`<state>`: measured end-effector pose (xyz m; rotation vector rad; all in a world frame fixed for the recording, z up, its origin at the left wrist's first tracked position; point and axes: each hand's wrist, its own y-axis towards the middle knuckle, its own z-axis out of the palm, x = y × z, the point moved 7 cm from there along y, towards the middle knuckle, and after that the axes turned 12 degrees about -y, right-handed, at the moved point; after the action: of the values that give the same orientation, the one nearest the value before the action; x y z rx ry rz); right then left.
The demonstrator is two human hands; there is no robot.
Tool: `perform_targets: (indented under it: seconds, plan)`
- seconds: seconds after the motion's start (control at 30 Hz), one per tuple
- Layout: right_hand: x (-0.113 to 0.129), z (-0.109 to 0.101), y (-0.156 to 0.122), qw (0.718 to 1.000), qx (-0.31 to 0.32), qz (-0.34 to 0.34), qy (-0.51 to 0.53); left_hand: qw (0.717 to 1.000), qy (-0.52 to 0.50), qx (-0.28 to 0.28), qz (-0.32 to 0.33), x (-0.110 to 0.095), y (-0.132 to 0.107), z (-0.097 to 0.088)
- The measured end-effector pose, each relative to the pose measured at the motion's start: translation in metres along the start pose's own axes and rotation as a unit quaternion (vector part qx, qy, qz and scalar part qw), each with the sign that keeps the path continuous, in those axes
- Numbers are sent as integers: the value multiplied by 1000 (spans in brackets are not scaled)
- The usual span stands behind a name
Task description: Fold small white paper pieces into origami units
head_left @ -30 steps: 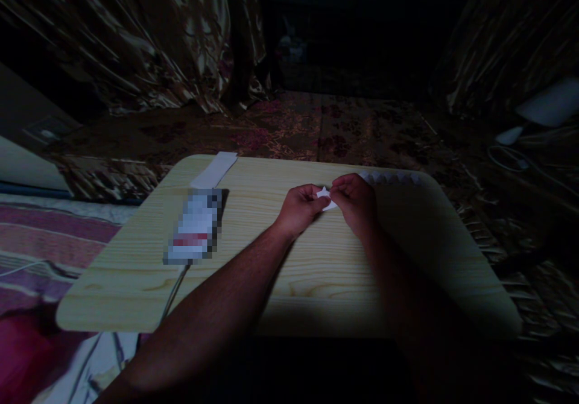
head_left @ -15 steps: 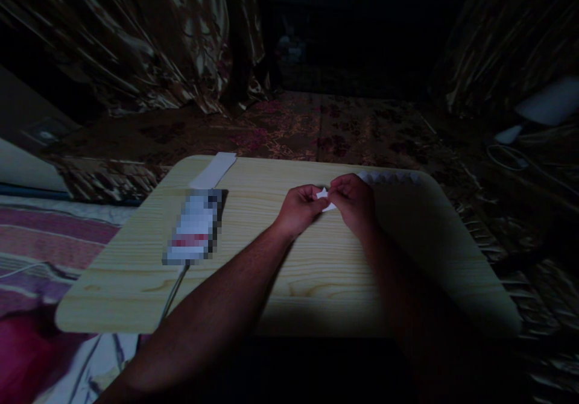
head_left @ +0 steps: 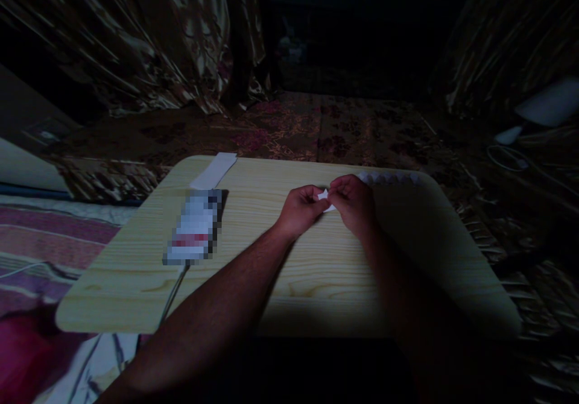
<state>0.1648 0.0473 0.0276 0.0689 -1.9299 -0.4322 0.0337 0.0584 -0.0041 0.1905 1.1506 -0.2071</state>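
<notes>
A small folded piece of white paper (head_left: 329, 205) with a pointed tip is pinched between my two hands above the wooden table (head_left: 253, 211). My left hand (head_left: 299, 210) grips its left side, thumb and fingers closed. From the right, my right hand (head_left: 355, 204) pinches the same paper, its fingertips partly covering it. Just beyond my right hand, several small white folded paper pieces (head_left: 388, 178) stand in a row along the table's far edge. A stack of white paper strips (head_left: 213, 171) lies at the far left.
A blurred-out phone-like device (head_left: 193, 228) with a cable (head_left: 175, 288) lies on the left of the table. A striped cover (head_left: 40, 235) is at the left. Patterned curtains (head_left: 199, 36) hang behind, and a pale lamp-like object (head_left: 552, 104) stands at the right.
Almost nothing differs. Both hands keep their pinch on the folded paper, with only a very slight shift of the fingers and the paper.
</notes>
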Motion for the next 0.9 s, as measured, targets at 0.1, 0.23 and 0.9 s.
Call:
perform_targets:
  seconds: [0.1, 0.23, 0.9]
  plan:
    - [-1, -1, 1, 1000, -6, -1, 0, 1000, 0, -14, 21, -3, 0, -1]
    - [2, -3, 0, 1000, -4, 9, 4, 999, 0, -33, 37, -6, 0, -3]
    - [3, -6, 0, 1000, 4, -4, -16, 999, -2, -26, 45, -6, -1, 0]
